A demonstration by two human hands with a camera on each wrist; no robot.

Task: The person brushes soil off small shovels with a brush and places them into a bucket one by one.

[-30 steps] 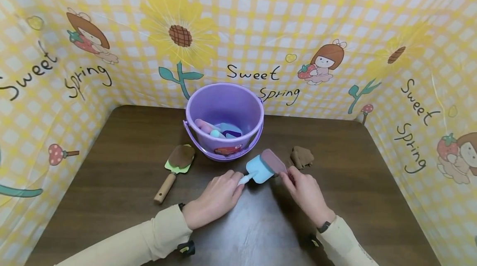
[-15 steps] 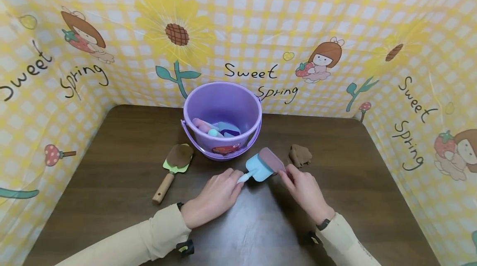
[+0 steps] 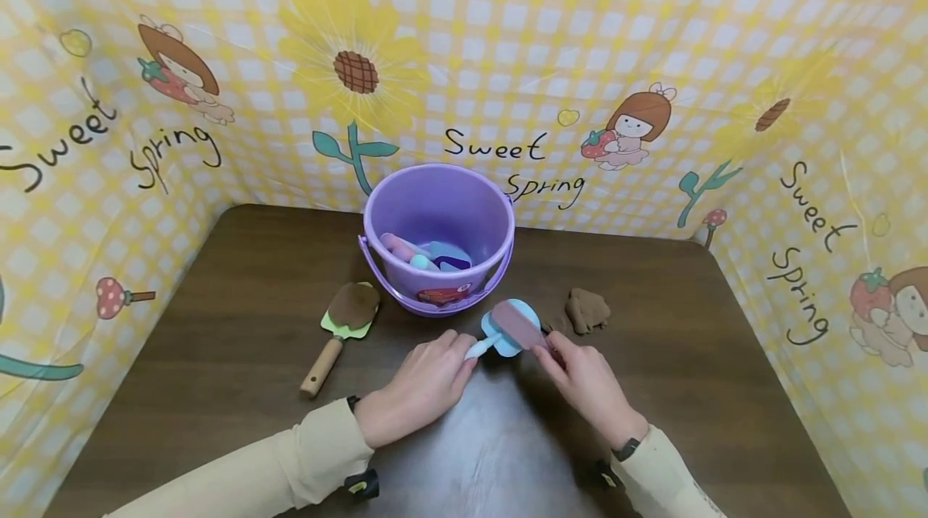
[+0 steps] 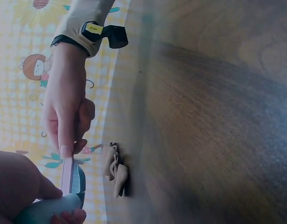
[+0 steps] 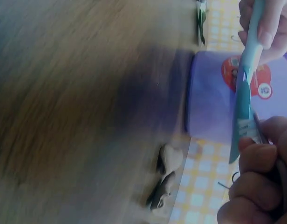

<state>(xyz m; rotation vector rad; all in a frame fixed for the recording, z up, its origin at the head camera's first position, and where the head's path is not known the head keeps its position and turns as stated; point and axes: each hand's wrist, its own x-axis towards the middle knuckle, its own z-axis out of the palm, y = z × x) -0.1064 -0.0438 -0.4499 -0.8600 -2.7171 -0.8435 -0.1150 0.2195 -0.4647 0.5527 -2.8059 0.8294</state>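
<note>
My left hand (image 3: 428, 377) grips the handle of a light blue shovel (image 3: 532, 310), whose blade is raised above the table in front of the bucket. My right hand (image 3: 590, 381) pinches a flat mauve piece (image 3: 515, 323) between thumb and fingers, and the piece lies over the blue blade. In the right wrist view the teal shovel (image 5: 246, 70) runs from the left hand (image 5: 274, 23) down beside the right hand (image 5: 260, 177). Brown clay lumps (image 3: 587, 310) rest on the table to the right of the blade.
A purple bucket (image 3: 435, 292) holding several pink and blue tools stands at the back centre. Left of it lies a green shovel (image 3: 326, 365) with a wooden handle and a brown clay slab (image 3: 353, 306) on its blade. Patterned cloth surrounds the table (image 3: 217, 300).
The mauve piece has moved left from the blade's right edge to across its middle, with my right hand following. My left hand keeps its grip on the blue shovel.
</note>
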